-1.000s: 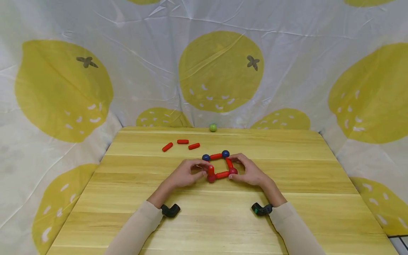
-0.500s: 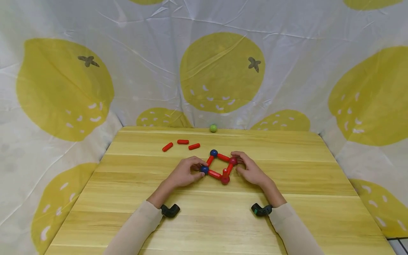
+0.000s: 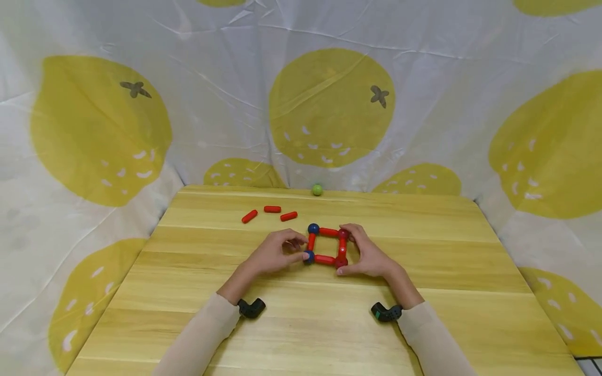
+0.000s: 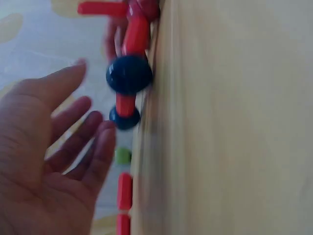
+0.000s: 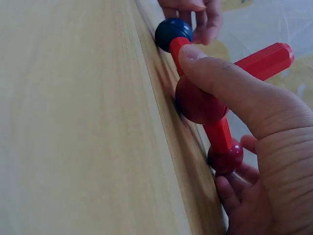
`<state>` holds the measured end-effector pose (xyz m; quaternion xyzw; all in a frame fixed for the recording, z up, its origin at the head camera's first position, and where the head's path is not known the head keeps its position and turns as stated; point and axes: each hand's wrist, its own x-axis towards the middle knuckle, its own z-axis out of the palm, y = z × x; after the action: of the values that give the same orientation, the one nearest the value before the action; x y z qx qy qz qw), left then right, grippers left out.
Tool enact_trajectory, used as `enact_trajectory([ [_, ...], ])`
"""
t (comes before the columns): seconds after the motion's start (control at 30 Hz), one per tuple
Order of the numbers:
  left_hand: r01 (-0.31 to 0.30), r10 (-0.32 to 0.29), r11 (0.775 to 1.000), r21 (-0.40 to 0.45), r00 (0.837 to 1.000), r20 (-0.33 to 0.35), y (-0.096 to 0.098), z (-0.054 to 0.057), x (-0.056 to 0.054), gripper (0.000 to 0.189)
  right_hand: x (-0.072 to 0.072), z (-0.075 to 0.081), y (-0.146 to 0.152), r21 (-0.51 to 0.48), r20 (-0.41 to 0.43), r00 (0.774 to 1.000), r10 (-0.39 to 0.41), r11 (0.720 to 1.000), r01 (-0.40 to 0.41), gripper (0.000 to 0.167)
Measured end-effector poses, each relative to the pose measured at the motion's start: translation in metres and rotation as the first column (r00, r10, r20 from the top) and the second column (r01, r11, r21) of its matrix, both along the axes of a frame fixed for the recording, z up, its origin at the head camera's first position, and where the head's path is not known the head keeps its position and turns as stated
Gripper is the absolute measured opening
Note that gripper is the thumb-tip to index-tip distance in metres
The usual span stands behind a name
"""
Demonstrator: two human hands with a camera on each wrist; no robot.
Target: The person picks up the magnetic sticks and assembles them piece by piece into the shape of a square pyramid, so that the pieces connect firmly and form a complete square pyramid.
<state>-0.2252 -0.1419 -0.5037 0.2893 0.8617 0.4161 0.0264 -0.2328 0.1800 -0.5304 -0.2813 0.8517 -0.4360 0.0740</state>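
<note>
A square of red magnetic rods joined by balls lies on the wooden table, with blue balls (image 3: 313,228) at its left corners and red balls (image 3: 343,234) at its right. From the near right ball (image 5: 199,100) an extra red rod (image 5: 266,61) stands upright. My right hand (image 3: 370,255) spans the right side, thumb against the near red ball and fingers at the far one. Beside the left side is my left hand (image 3: 276,255), loosely bent; the left wrist view shows its thumb apart from the near blue ball (image 4: 129,74).
Three loose red rods (image 3: 272,209) lie beyond the square to the left. A green ball (image 3: 317,189) sits at the table's back edge, before a lemon-print cloth (image 3: 226,104).
The square has turned on the table, bringing the upright rod from the left hand's side to the near right corner. The right thumb has come onto that corner's ball.
</note>
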Motion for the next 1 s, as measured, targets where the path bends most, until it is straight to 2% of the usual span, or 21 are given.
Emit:
enact_trajectory([
  [0.1, -0.105, 0.105, 0.994, -0.002, 0.992, -0.065, -0.006, 0.007, -0.012, 0.039, 0.000, 0.001, 0.000, -0.014, 0.015, 1.000, -0.006, 1.000, 0.006, 0.116],
  [0.2, -0.230, 0.221, 0.972, -0.056, 0.967, -0.130, -0.012, 0.013, -0.026, 0.041, -0.002, 0.001, 0.000, -0.043, 0.023, 1.000, 0.004, 0.999, -0.003, 0.114],
  [0.27, -0.287, 0.270, 0.952, -0.109, 0.952, -0.147, -0.014, 0.014, -0.035, 0.043, -0.002, 0.001, 0.000, -0.062, 0.018, 1.000, 0.016, 0.998, -0.015, 0.113],
  [0.33, -0.312, 0.291, 0.939, -0.145, 0.945, -0.150, -0.014, 0.015, -0.042, 0.045, -0.003, 0.001, 0.000, -0.083, 0.006, 1.000, 0.028, 0.996, -0.028, 0.113],
  [0.57, -0.316, 0.288, 0.929, -0.195, 0.945, -0.156, -0.008, 0.013, -0.067, 0.040, -0.005, -0.002, 0.000, -0.102, 0.001, 1.000, 0.026, 0.995, -0.025, 0.110],
  [0.77, -0.286, 0.264, 0.932, -0.223, 0.957, -0.124, -0.007, 0.010, -0.072, 0.030, -0.005, -0.006, -0.003, -0.103, 0.005, 0.999, 0.037, 0.994, -0.037, 0.109],
  [0.87, -0.272, 0.264, 0.946, -0.179, 0.962, -0.071, -0.009, 0.007, -0.069, 0.034, -0.004, -0.005, -0.003, -0.105, 0.010, 0.999, 0.033, 0.994, -0.032, 0.108],
  [1.0, -0.256, 0.257, 0.966, -0.028, 0.966, 0.039, -0.012, 0.004, -0.061, 0.036, -0.003, -0.004, -0.001, -0.106, 0.014, 1.000, 0.028, 0.994, -0.026, 0.107],
])
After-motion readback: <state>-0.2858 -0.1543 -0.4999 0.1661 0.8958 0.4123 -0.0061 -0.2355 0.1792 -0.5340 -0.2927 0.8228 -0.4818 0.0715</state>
